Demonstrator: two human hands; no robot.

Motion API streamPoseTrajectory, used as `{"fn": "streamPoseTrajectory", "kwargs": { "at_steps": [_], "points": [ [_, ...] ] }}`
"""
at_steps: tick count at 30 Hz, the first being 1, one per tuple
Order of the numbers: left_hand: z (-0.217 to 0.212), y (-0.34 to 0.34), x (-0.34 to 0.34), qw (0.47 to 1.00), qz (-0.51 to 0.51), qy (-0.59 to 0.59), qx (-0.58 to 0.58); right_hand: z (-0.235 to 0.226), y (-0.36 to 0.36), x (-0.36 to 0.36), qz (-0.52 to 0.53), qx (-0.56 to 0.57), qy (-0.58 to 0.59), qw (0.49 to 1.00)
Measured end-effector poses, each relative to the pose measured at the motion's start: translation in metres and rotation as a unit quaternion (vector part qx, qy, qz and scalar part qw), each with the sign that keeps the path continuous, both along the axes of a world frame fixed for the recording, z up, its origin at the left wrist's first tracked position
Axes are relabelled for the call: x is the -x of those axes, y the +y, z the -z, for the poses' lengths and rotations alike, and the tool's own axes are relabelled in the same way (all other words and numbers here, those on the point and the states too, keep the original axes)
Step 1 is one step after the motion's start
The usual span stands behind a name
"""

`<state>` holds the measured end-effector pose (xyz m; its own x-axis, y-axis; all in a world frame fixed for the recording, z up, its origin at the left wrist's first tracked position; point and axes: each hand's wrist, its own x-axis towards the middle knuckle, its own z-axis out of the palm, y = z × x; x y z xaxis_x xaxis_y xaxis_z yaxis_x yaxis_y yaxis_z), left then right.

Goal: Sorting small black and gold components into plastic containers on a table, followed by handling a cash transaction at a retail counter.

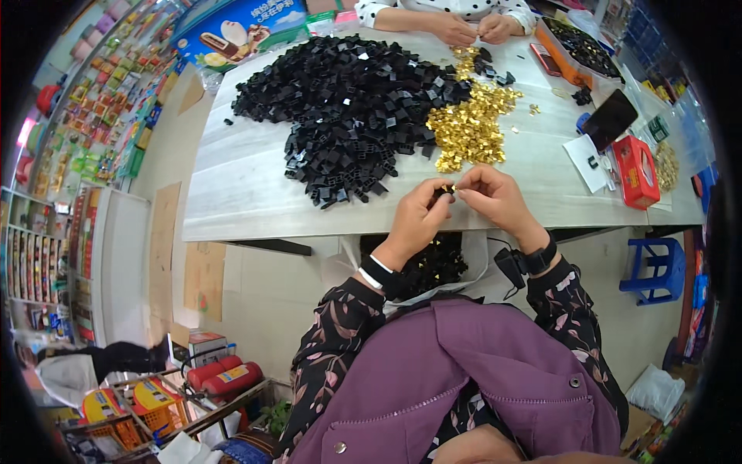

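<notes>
A long pale table (255,193) is filling the middle of the view, and a wide heap of black plastic pieces (348,108) is lying across most of its top. Touching the heap's right edge, a smaller pile of gold metal pieces (468,127) is spreading toward the near side. Below the table edge, a bag of finished black pieces (429,267) is sitting open in front of the person's lap. On the right, a red box (635,170) is lying beside a dark phone (609,118). At the near edge the left hand (417,216) and the right hand (491,197) are meeting, fingertips pinched together. The left is closing on a small black piece (441,192), while the right is pinching a tiny gold piece (454,187) against it. Across the table, another person's hands (475,29) are working close together.
</notes>
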<state>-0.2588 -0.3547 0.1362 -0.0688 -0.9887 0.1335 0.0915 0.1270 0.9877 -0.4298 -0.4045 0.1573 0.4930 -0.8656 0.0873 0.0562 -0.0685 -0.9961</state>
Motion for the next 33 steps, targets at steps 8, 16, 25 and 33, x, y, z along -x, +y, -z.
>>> {"fn": "streamPoseTrajectory", "kwargs": {
  "at_steps": [8, 16, 25, 33],
  "points": [
    [-0.002, 0.001, 0.005, 0.981, -0.014, -0.147, 0.123, -0.017, 0.005, 0.011, -0.026, -0.001, 0.103, 0.994],
    [-0.003, 0.006, 0.000, 0.960, -0.061, -0.202, 0.186, -0.007, -0.009, 0.012, -0.078, -0.111, 0.096, 0.986],
    [0.005, 0.002, 0.000, 0.945, -0.050, -0.239, 0.217, -0.011, -0.013, 0.008, -0.083, -0.131, 0.132, 0.979],
    [-0.027, 0.003, -0.032, 0.982, -0.029, 0.147, -0.113, 0.002, -0.019, -0.001, 0.000, -0.059, 0.080, 0.995]
  ]
}}
